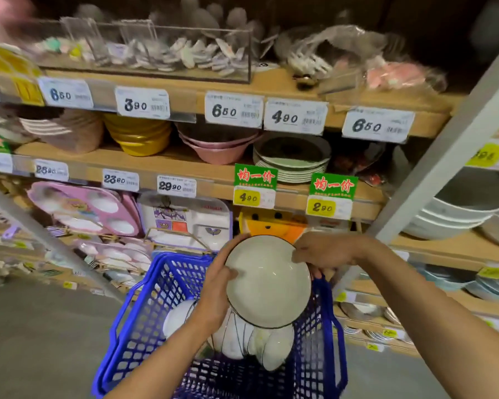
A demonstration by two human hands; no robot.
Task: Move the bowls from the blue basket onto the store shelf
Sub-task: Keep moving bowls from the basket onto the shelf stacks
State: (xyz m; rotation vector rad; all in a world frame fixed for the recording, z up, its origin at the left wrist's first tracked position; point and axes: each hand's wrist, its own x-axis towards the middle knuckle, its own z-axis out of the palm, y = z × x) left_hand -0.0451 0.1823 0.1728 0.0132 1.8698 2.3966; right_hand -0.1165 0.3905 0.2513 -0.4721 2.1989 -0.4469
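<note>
A white bowl with a dark rim is held above the blue basket, its inside facing me. My left hand grips its left edge with the thumb over the rim. My right hand holds the upper right rim with curled fingers. Several more white bowls lie stacked on their sides in the basket, partly hidden behind the held bowl and my left wrist. The wooden store shelf rises just behind the basket.
The shelves hold yellow bowls, pink bowls, green plates and pink divided trays. Price tags line the shelf edges. A grey upright post stands at the right, with white bowls beyond it.
</note>
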